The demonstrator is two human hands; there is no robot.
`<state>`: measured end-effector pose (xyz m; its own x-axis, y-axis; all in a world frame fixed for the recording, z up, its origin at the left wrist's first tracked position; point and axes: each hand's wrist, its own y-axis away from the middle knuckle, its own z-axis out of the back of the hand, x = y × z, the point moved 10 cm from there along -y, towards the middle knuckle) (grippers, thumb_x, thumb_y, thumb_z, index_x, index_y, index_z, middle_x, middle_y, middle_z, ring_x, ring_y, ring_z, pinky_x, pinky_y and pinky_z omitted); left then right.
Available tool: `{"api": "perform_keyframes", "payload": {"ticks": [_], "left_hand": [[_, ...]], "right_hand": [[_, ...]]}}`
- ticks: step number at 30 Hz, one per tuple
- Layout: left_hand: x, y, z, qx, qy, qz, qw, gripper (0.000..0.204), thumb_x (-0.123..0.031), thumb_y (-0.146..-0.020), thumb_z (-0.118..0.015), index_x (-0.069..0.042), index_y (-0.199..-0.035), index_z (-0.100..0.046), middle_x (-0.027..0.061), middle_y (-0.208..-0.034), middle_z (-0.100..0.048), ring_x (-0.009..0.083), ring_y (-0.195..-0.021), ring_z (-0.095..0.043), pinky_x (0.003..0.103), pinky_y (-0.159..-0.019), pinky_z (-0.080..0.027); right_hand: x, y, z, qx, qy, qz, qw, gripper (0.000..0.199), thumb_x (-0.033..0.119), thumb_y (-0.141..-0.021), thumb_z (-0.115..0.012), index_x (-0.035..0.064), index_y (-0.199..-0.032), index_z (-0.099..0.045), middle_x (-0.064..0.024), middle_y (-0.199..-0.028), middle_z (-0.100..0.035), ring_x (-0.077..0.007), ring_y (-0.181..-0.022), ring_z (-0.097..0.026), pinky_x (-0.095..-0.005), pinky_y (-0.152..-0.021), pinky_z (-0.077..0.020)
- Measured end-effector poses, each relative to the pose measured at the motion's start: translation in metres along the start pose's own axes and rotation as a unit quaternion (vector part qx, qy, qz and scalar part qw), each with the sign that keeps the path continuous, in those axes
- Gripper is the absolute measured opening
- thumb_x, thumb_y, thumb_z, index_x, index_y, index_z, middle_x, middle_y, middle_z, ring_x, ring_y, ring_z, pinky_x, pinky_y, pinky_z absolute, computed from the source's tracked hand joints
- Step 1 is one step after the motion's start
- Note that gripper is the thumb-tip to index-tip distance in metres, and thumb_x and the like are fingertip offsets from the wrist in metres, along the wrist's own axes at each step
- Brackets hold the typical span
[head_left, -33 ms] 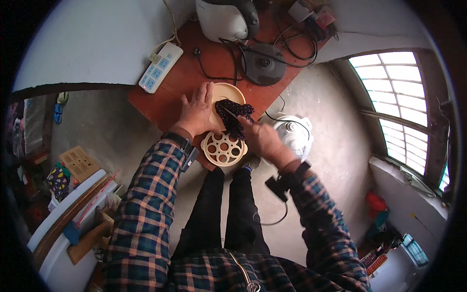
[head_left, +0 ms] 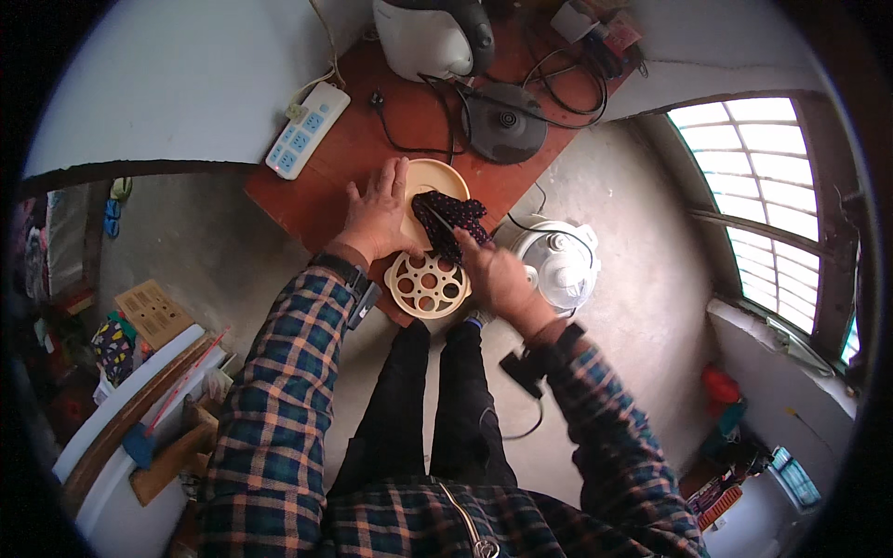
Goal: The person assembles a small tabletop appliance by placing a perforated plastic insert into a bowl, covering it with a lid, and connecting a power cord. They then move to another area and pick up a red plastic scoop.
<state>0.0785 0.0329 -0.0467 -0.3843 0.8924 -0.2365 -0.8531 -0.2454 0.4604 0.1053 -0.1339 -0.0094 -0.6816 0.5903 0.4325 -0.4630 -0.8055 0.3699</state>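
Note:
My left hand (head_left: 374, 216) lies with fingers stretched over the left side of a shallow round cream plate (head_left: 437, 174). Its thumb reaches the plate's lower rim. My right hand (head_left: 502, 282) is closed at the near end of a bunched dark cloth (head_left: 453, 219) with small light dots. That cloth rests across the plate's right part, and the fingertips pinching it are partly hidden. Just below the plate, at the table corner, sits a cream round rack (head_left: 429, 279) with large holes and side tabs.
On the red-brown table (head_left: 363, 139) are a white power strip (head_left: 308, 130), a white-and-black kettle (head_left: 423, 42), its dark base (head_left: 504, 124) and loose black cords. A white appliance (head_left: 561, 265) stands on the floor to the right. Cardboard (head_left: 153, 313) lies at the left.
My right hand and wrist have shifted slightly left and down, and the hand looks less blurred. More of the white appliance shows. My left hand and the plate have stayed put.

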Motion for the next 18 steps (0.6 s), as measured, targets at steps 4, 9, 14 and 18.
{"api": "perform_keyframes", "payload": {"ticks": [4, 9, 14, 18], "left_hand": [[0.0, 0.001, -0.003, -0.007, 0.0, 0.002, 1.0, 0.155, -0.052, -0.045, -0.093, -0.007, -0.158, 0.003, 0.0138, -0.163, -0.014, 0.0339, -0.147, -0.027, 0.069, -0.112, -0.022], [0.0, 0.0, -0.002, -0.025, 0.013, -0.016, 0.999, 0.152, -0.056, -0.048, -0.091, -0.008, -0.158, 0.002, 0.0175, -0.162, -0.013, 0.0378, -0.147, -0.025, 0.069, -0.11, -0.023], [0.001, 0.0, -0.002, -0.013, 0.015, -0.016, 1.0, 0.153, -0.055, -0.046, -0.092, -0.007, -0.158, 0.001, 0.0166, -0.162, -0.013, 0.0358, -0.147, -0.025, 0.069, -0.11, -0.024], [0.0, 0.001, -0.002, -0.024, 0.036, -0.023, 0.999, 0.154, -0.051, -0.044, -0.093, -0.007, -0.158, 0.0, 0.0156, -0.162, -0.014, 0.0347, -0.146, -0.026, 0.068, -0.111, -0.023]], "right_hand": [[0.019, 0.029, -0.042, -0.014, -0.103, -0.149, 0.983, 0.073, 0.018, -0.087, -0.062, 0.0093, -0.152, -0.031, -0.0253, -0.105, -0.063, -0.0407, -0.08, -0.069, -0.0473, -0.065, -0.0573], [0.04, 0.021, -0.048, -0.09, -0.207, -0.222, 0.948, 0.063, 0.008, -0.087, -0.06, 0.0043, -0.147, -0.038, -0.0239, -0.101, -0.066, -0.0412, -0.09, -0.066, -0.0484, -0.075, -0.0541], [0.036, 0.017, -0.048, -0.106, -0.163, -0.19, 0.962, 0.061, 0.01, -0.088, -0.059, 0.0046, -0.146, -0.039, -0.0228, -0.095, -0.067, -0.0402, -0.084, -0.067, -0.0485, -0.074, -0.0555], [0.008, 0.008, -0.044, -0.05, -0.094, -0.104, 0.989, 0.069, 0.015, -0.084, -0.067, 0.0093, -0.147, -0.04, -0.0206, -0.093, -0.068, -0.0394, -0.079, -0.069, -0.0467, -0.067, -0.0573]]}}
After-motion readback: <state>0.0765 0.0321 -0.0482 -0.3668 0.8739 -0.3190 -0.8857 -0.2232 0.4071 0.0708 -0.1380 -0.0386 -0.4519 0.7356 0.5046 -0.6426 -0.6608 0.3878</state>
